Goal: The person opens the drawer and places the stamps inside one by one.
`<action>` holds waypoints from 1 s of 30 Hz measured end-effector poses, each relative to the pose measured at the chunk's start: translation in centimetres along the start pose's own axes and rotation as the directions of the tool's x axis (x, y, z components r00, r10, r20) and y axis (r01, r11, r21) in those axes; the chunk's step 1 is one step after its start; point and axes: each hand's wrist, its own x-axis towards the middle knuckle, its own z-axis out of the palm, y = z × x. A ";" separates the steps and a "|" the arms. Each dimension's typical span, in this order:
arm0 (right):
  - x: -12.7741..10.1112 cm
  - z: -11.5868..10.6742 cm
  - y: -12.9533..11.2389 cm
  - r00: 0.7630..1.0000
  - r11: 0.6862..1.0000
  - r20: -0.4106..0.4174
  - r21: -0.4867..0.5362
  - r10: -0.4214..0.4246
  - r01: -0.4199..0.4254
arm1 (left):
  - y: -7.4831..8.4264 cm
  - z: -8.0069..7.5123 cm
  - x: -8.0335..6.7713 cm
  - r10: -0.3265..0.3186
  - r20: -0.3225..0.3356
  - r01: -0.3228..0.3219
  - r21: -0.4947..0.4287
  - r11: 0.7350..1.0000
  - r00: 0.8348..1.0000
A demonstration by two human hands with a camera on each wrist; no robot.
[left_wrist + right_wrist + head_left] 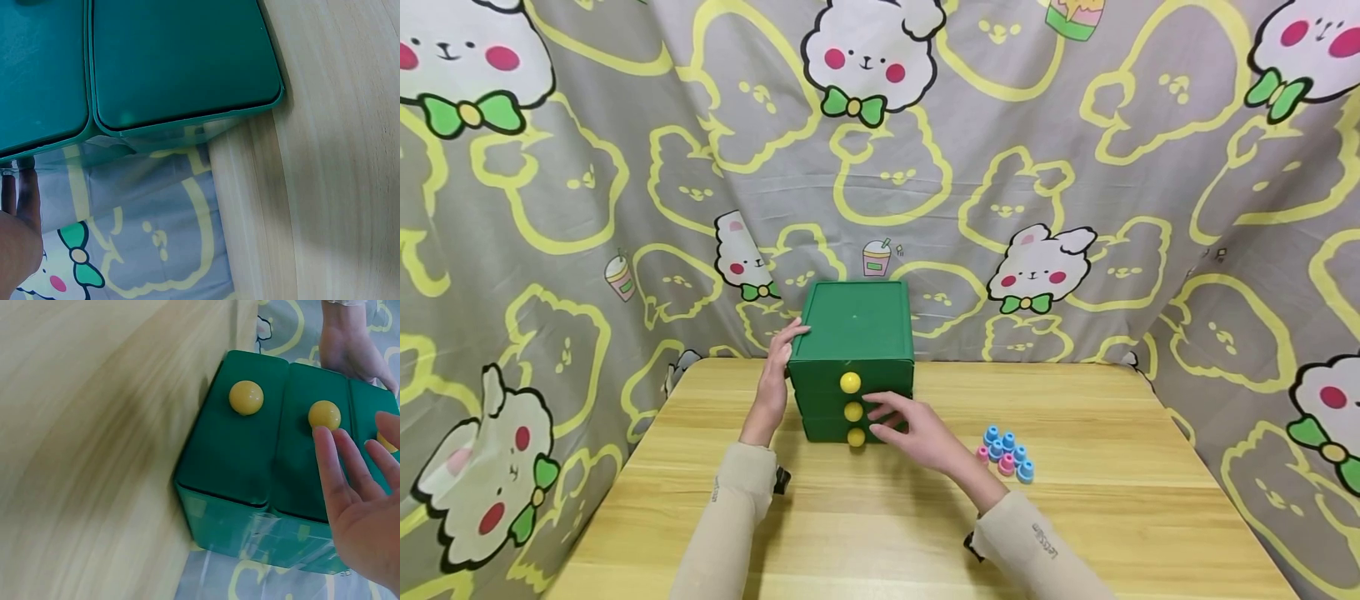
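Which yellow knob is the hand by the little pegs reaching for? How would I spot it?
Find the green drawer box on the wooden table. Three yellow knobs run down its front. The right hand reaches the middle knob, with one knob above and one below.

A small green drawer chest (pixel 854 337) stood upright at the back of the bench, its three stacked drawers shut, each fronted by a round yellow knob (pixel 850 382).
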 end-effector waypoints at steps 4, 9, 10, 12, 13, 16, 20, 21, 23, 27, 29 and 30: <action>0.2 0.4 0.6 0.999 1.000 0.035 0.022 0.016 -0.017 | 0.0 0.0 0.0 0.009 -0.004 -0.009 -0.004 1.000 1.000; 0.7 1.0 1.1 0.998 0.999 0.051 0.029 0.032 -0.033 | -0.2 0.0 0.0 0.023 -0.004 -0.023 0.003 1.000 1.000; 0.8 1.1 1.1 0.998 0.999 0.052 0.029 0.034 -0.035 | -0.2 0.0 0.0 0.023 -0.006 -0.023 0.003 1.000 1.000; 1.0 1.3 1.2 0.998 0.999 0.055 0.029 0.034 -0.036 | -0.2 0.0 -0.1 0.023 -0.006 -0.023 0.002 1.000 1.000; 1.1 1.4 1.3 0.998 0.999 0.055 0.029 0.032 -0.034 | -0.1 0.1 0.0 0.021 -0.006 -0.021 0.003 1.000 1.000; 1.3 1.6 1.5 0.998 0.999 0.055 0.023 0.027 -0.028 | 0.1 0.1 -0.1 0.014 -0.005 -0.014 -0.004 1.000 1.000; 1.5 1.8 1.5 0.998 0.999 0.058 0.025 0.035 -0.036 | 0.2 0.2 -0.1 0.015 -0.003 -0.015 -0.010 1.000 1.000; 1.5 1.8 1.5 0.997 0.999 0.060 0.033 0.039 -0.041 | 0.2 0.2 -0.1 0.016 -0.003 -0.016 -0.011 1.000 1.000; 1.6 1.9 1.4 0.997 0.998 0.060 0.047 0.048 -0.051 | 0.1 0.2 -0.2 0.016 -0.005 -0.016 -0.009 1.000 1.000; 1.8 2.2 1.2 0.996 0.993 0.058 0.091 0.064 -0.069 | 0.0 0.1 -0.2 0.013 -0.007 -0.013 -0.003 1.000 1.000; 1.9 2.3 1.1 0.996 0.991 0.049 0.109 0.070 -0.075 | -0.1 0.1 -0.1 0.012 -0.008 -0.012 0.000 1.000 1.000; 1.9 2.4 1.0 0.997 0.990 0.040 0.120 0.071 -0.075 | -0.1 0.1 -0.1 0.013 -0.007 -0.013 -0.001 1.000 1.000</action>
